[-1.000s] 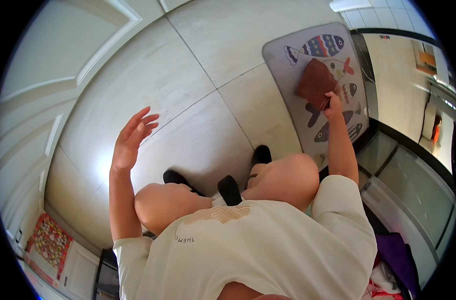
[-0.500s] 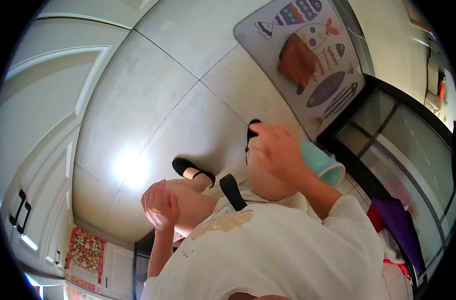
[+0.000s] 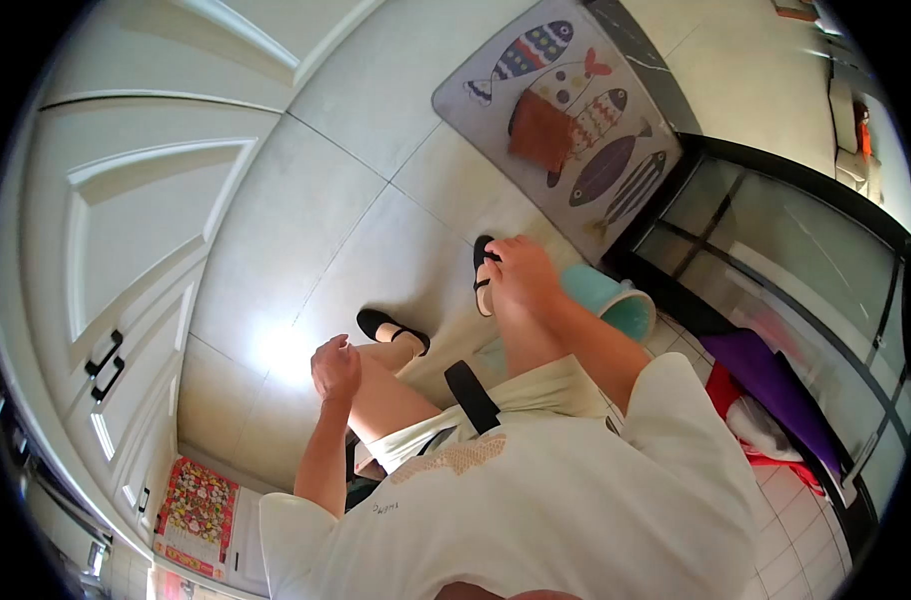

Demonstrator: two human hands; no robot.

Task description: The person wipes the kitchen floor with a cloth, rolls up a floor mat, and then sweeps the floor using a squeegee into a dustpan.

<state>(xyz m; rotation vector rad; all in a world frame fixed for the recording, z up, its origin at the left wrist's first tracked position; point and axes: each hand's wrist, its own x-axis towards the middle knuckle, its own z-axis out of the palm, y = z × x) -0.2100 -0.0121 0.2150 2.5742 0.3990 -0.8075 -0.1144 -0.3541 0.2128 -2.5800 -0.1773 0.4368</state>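
My left hand (image 3: 336, 368) rests on my left knee, its fingers loosely spread and holding nothing. Over the right knee lies my right hand (image 3: 524, 272), also empty, its fingers apart. A brown cloth-like item (image 3: 543, 132) lies on the grey mat with fish pictures (image 3: 496, 135), beyond my right hand and not touched by it. Part of a dark shape shows under the item's lower edge. Close to my right forearm is a light blue bucket (image 3: 588, 287), partly hidden by that arm.
White cabinets (image 3: 156, 220) line the left. On the right is a black-framed glass door (image 3: 796, 280), with purple cloth (image 3: 776, 390) and red and white cloth (image 3: 756, 425) beside it. My black shoes (image 3: 376, 323) are on the tiled floor (image 3: 326, 230).
My right hand has let go of the brown item and come back to my right knee. My left hand has come down onto my left knee. The view has shifted, and my knees are closer together.
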